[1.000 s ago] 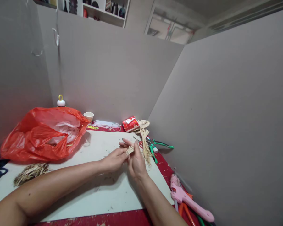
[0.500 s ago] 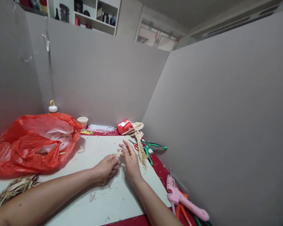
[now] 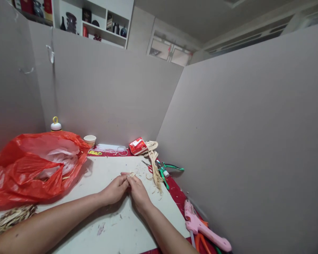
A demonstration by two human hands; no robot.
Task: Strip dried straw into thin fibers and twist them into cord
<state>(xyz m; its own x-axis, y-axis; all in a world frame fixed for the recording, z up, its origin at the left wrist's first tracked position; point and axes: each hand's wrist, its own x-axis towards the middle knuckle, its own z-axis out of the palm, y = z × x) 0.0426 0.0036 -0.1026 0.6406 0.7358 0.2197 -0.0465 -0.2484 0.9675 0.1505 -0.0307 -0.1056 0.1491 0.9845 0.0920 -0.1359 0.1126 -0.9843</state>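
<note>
My left hand (image 3: 116, 189) and my right hand (image 3: 139, 192) meet above the middle of the white board (image 3: 108, 220). Both are closed, fingertips together, around a small pale piece of dried plant fiber (image 3: 132, 174). Only a bit of it shows past the fingertips; the rest is hidden. Beyond my right hand lies a tied bundle of pale fiber strands (image 3: 155, 173), its frayed end toward me. Small red-handled scissors (image 3: 149, 168) and green-handled pliers (image 3: 164, 173) lie beside the bundle.
A red plastic bag (image 3: 39, 165) fills the left side, with brownish dried strips (image 3: 13, 218) in front. Along the back stand a paper cup (image 3: 90, 140), white sticks (image 3: 110, 147) and a red packet (image 3: 137, 146). A pink glue gun (image 3: 201, 225) lies right. Grey partitions (image 3: 108, 88) surround the table.
My right hand's raised, spread fingers have come down and closed on the fiber piece against my left hand. The view has tilted slightly up and shifted right.
</note>
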